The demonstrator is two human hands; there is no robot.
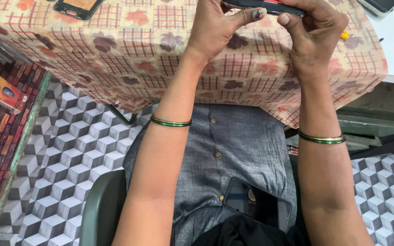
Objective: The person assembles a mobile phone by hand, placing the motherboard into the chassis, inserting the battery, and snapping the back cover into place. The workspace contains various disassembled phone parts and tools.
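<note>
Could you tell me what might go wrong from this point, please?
The dark flat phone lying loose on the grey-clothed lap could slide to the cube-patterned floor. The thin black-and-red device, pinched between the left hand and right hand at the table edge, might slip.

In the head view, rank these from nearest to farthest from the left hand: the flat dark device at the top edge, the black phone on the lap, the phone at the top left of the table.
1. Flat dark device: gripped by the left hand, top edge.
2. Phone on the table: to the left, on the leaf-patterned cloth.
3. Black phone: below, on the lap.
</note>
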